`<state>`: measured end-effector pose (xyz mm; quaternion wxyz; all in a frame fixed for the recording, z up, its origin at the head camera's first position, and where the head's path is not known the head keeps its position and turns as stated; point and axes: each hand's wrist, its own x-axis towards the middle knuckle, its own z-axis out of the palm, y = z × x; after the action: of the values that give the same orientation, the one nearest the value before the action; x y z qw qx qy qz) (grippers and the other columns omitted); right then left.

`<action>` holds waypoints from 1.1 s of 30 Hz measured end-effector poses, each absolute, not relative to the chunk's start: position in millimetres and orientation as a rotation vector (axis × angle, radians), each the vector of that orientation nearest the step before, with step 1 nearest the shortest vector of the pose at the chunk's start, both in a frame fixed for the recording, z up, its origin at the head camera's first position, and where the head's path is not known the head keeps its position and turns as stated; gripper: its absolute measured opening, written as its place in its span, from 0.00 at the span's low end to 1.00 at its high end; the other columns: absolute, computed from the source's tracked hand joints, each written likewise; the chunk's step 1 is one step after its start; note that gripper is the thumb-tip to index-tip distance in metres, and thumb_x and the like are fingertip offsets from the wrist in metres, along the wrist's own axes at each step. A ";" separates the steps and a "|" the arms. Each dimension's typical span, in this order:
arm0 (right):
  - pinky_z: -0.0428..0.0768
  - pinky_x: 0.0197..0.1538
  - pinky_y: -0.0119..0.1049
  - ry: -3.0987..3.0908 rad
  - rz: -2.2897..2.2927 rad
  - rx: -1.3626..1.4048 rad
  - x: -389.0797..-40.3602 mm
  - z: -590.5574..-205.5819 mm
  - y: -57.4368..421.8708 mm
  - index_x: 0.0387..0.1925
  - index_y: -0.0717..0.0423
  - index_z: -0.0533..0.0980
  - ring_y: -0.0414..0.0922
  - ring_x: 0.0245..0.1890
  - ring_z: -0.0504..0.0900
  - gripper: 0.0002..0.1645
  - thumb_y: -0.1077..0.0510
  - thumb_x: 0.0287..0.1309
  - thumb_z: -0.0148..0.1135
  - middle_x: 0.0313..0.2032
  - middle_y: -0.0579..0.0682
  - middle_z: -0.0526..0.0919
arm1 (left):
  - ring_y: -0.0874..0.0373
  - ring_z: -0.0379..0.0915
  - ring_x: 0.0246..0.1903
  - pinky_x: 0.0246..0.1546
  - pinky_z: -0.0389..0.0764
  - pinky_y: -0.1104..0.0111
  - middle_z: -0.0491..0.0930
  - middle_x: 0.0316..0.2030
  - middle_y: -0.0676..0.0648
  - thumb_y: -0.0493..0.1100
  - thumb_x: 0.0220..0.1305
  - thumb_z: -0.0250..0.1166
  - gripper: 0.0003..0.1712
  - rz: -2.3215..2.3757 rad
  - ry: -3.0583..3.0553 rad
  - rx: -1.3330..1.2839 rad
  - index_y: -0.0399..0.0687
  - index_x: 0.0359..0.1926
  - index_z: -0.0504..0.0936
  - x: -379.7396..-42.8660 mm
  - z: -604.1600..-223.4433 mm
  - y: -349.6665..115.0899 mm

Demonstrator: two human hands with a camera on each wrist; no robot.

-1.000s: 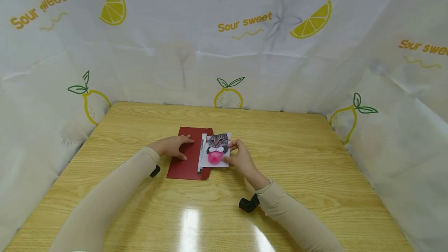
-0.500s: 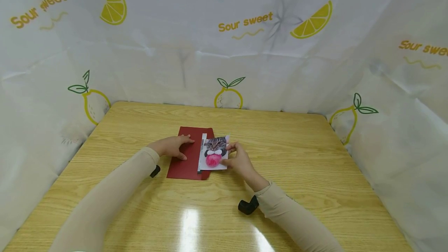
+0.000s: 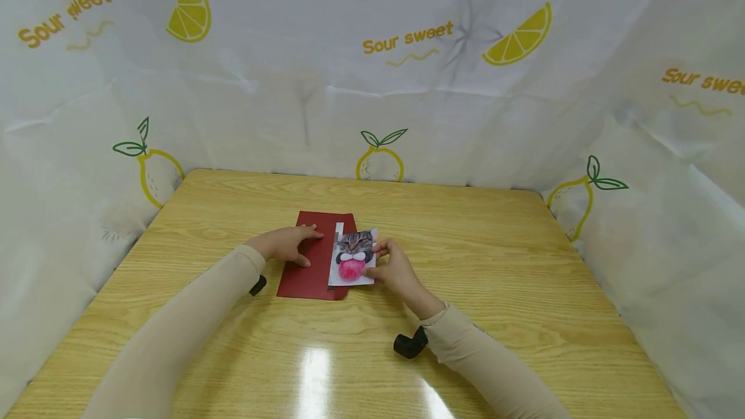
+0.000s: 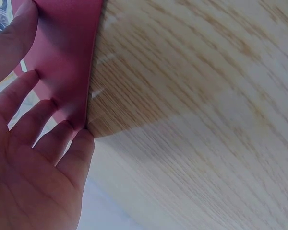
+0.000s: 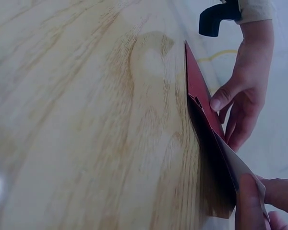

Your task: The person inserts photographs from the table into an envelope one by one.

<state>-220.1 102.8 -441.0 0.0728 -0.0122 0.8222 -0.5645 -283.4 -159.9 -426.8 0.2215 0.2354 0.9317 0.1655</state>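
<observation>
A flat red paper envelope point(image 3: 314, 280) lies on the table in the head view, a white strip point(image 3: 340, 227) and a dark grey edge showing near its right side. My left hand point(image 3: 285, 244) rests on it with fingers spread; in the left wrist view the fingertips point(image 4: 81, 136) touch the red paper. My right hand point(image 3: 400, 273) pinches the right edge of a photo card point(image 3: 351, 257) with a cat's face and a pink ball. That card overlaps the envelope's right part, tilted up in the right wrist view. Whether its left edge is inside the envelope, I cannot tell.
The wood-grain table point(image 3: 495, 244) extends around both hands. A white curtain point(image 3: 279, 37) printed with lemons surrounds it at the back and sides. Black wrist-camera mounts point(image 3: 410, 344) hang under the sleeves.
My right hand has moved slightly left and toward me with the photo card, which now covers more of the white strip. My left hand and the envelope stay in place.
</observation>
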 end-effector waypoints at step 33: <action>0.84 0.28 0.37 2.404 -1.752 0.010 -228.8 -448.8 100.6 0.54 0.66 0.69 0.41 0.27 0.79 0.21 0.71 0.59 0.61 0.41 0.60 0.78 | 0.39 0.47 0.73 0.70 0.58 0.50 0.51 0.74 0.38 0.46 0.60 0.69 0.40 0.450 2.581 0.630 0.47 0.71 0.64 -283.9 -426.9 -158.7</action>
<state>-228.8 100.6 -448.8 0.0835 0.0033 0.8053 -0.5869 -283.9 -158.7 -426.9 0.2215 0.2278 0.9341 0.1627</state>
